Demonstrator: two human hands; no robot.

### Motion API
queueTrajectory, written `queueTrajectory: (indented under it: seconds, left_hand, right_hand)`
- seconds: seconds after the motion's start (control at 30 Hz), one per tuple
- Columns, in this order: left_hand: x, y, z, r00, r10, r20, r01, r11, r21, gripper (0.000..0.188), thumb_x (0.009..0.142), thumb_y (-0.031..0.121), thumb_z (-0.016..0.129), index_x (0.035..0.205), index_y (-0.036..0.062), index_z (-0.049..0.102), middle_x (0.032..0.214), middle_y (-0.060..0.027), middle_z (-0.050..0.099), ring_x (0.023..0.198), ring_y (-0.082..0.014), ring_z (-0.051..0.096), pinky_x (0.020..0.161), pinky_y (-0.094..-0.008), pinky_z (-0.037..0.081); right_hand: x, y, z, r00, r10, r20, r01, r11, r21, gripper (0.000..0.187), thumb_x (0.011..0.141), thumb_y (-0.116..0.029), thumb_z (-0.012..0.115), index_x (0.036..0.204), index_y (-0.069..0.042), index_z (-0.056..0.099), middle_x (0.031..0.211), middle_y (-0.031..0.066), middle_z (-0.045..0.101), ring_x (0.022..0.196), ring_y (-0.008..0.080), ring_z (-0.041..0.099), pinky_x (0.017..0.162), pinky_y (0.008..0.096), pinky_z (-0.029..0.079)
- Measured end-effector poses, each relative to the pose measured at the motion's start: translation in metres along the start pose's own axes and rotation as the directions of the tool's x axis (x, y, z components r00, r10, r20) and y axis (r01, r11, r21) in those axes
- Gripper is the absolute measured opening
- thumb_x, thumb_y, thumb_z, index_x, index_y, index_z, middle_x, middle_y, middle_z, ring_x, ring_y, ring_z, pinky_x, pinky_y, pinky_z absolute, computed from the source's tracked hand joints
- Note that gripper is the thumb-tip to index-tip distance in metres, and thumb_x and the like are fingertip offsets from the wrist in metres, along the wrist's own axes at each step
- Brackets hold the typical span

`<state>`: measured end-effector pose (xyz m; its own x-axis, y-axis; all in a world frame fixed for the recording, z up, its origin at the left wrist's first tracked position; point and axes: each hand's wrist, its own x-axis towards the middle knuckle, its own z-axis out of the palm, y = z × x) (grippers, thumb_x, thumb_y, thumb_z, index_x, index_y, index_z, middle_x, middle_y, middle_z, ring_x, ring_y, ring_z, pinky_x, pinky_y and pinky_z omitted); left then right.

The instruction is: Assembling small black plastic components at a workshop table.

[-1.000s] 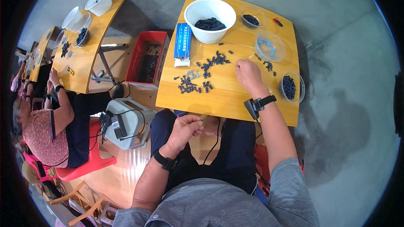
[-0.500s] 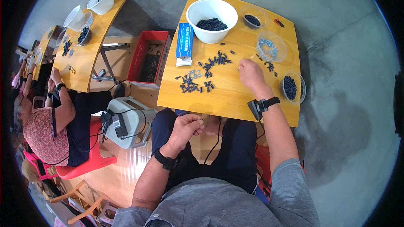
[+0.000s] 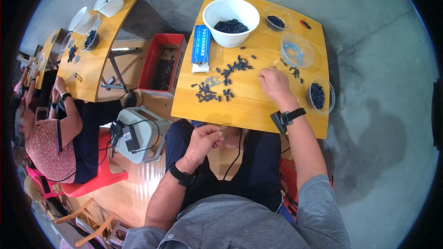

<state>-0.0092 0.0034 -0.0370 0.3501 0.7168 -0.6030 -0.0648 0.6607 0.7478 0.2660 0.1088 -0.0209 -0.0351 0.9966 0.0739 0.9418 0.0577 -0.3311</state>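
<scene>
My left hand [image 3: 203, 142] is above my lap, just off the table's near edge, thumb and forefinger pinched. Whatever tiny thing sits between those fingertips is too small to name. Over the right-middle of the wooden table [image 3: 258, 110] is my right hand [image 3: 275, 85], its fingers curled closed; any item in them is hidden. Left of it lie scattered small black cylindrical parts [image 3: 208, 94], with little clear pieces [image 3: 212, 81] among them. A few more black parts [image 3: 295, 71] lie just beyond the right hand, beside a clear tub [image 3: 310, 61] of small transparent pieces.
A white bowl [image 3: 230, 7] of black parts and a blue box [image 3: 201, 48] stand at the far left. Clear tubs of black parts stand far back [image 3: 290, 20] and right [image 3: 331, 99]. A red-black tool [image 3: 305, 24] lies behind. Left are a red bin [image 3: 152, 64], grey stool [image 3: 143, 133] and seated person [image 3: 50, 147].
My right hand has shifted very slightly left, its fingers curled a little differently. My left hand keeps its pinch over my lap. The parts on the table look the same.
</scene>
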Motion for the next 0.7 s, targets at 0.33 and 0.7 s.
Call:
queueTrajectory:
  seconds: [0.33,0.7]
  left_hand:
    - [0.000,-0.003,-0.004,1.000,0.006,-0.009,-0.006,1.000,-0.016,0.008,0.088,0.010,0.060,0.091,0.0037,0.063,0.074,-0.0017,0.063,0.062,-0.0085,0.058,0.056,-0.0204,0.045]
    - [0.003,-0.004,-0.005,1.000,-0.001,-0.006,0.001,1.000,-0.006,0.011,0.087,0.011,0.060,0.093,0.0025,0.063,0.076,-0.0030,0.064,0.063,-0.0097,0.059,0.057,-0.0218,0.046]
  right_hand:
    - [0.000,-0.003,0.006,0.991,-0.015,-0.134,0.022,0.998,0.056,0.011,0.080,-0.013,0.057,0.079,-0.003,0.062,0.083,0.0175,0.064,0.075,0.0369,0.061,0.069,0.0460,0.049]
    - [-0.008,-0.002,0.001,0.992,0.003,-0.124,0.001,0.999,0.032,0.012,0.080,-0.015,0.061,0.086,-0.005,0.062,0.086,0.0148,0.063,0.081,0.0355,0.061,0.072,0.0454,0.048]
